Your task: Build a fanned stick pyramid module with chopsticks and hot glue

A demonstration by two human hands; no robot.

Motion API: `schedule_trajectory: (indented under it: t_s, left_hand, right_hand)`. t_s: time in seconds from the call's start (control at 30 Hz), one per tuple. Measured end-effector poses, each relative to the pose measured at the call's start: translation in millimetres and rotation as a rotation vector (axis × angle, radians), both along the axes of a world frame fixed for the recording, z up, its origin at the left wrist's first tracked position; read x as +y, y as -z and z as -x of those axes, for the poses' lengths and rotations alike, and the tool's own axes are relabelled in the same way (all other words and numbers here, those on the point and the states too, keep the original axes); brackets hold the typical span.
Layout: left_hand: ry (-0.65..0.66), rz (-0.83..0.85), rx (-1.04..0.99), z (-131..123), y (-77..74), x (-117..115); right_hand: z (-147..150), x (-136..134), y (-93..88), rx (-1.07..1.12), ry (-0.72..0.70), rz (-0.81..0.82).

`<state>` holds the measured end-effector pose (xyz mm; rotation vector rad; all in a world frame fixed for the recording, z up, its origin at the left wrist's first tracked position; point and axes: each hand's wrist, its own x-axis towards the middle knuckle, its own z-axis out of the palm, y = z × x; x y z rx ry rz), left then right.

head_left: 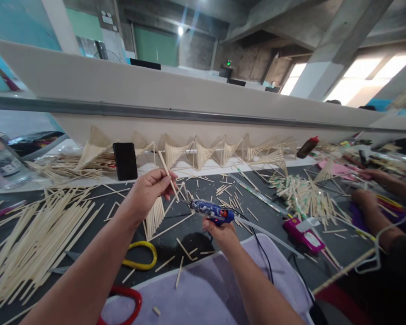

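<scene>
Blue glue gun (211,211) gripped in the right hand (223,232), tip close to a wooden stick (165,167) pinched in the left hand (154,186), over the grey counter (196,237), near a yellow scissors handle (145,244).

The dark-grey tabletop (165,246) carries a lavender round-cornered mat (192,300), with slim pale wooden sticks (42,246) heaped to its left.

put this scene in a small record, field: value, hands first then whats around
left hand: pinches a wooden stick
right hand: holds a blue glue gun pointed toward that stick
below left hand: fan of sticks
left side: pile of loose sticks
behind: row of stick fans, black phone
far right: another person's hand
</scene>
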<state>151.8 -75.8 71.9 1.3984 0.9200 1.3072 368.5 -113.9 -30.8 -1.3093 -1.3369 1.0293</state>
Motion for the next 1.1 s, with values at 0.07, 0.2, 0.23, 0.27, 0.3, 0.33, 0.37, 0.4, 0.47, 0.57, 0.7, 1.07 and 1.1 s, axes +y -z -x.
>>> schedule_trajectory:
  t_s: [0.07,0.2,0.23,0.27,0.3,0.33,0.37,0.4,0.47,0.57,0.7,1.07,1.1]
  left_hand:
    - [-0.007,0.005,0.003,-1,0.9,1]
    - [0.019,0.005,0.029,-2,2.1,1]
    - [0.026,0.003,0.035,-2,2.1,1]
    - [0.03,0.0,0.038,-3,2.1,1]
    - [0.03,-0.004,0.041,-2,2.1,1]
    - [0.027,-0.008,0.043,-2,2.0,1]
    - [0.023,-0.012,0.043,-2,1.9,1]
    - [0.019,-0.016,0.041,-2,1.9,1]
    - [0.018,-0.018,0.039,-1,1.7,1]
    - [0.027,-0.011,0.032,-1,1.5,1]
    - [0.034,0.008,0.017,-1,1.5,2]
    - [0.078,0.124,-0.146,-2,-0.2,3]
    - [0.091,0.141,-0.164,0,-1.6,2]
  right_hand:
    - [1,0,0.7,-0.027,0.041,0.004]
    - [5,-2,-2.6,-0.022,0.091,0.035]
    - [6,-2,-4.4,-0.022,0.087,0.047]
    - [6,-2,-6.3,-0.026,0.084,0.056]
    - [6,-2,-7.9,-0.033,0.085,0.061]
    - [5,-2,-9.1,-0.045,0.088,0.066]
    - [5,-2,-9.7,-0.062,0.09,0.07]
    - [4,-2,-9.7,-0.08,0.09,0.074]
    - [2,-1,-8.5,-0.111,0.079,0.077]
    - [1,-1,-7.1,-0.133,0.075,0.076]
    - [3,-2,-10.2,-0.14,0.069,0.054]
    - [7,-4,-19.3,-0.117,0.013,0.086]
    - [6,-3,-18.4,-0.12,-0.003,0.081]
